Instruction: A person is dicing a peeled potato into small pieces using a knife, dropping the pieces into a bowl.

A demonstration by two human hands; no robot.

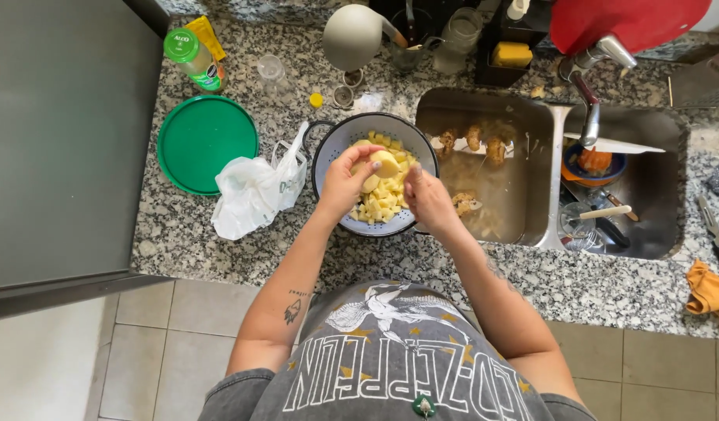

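Both forearms reach out over the granite worktop [219, 249] – the left hand [345, 183] cups a peeled potato [384, 164] above the colander [332, 144] of cubes, just left of the right hand [428, 199], clenched, its contents hidden.

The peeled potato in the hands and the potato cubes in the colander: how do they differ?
The peeled potato is one large rounded piece, held above the colander by the left hand, with the right hand beside it. The potato cubes are many small cut pieces, lying loose inside the colander. Both are pale yellow and without skin.
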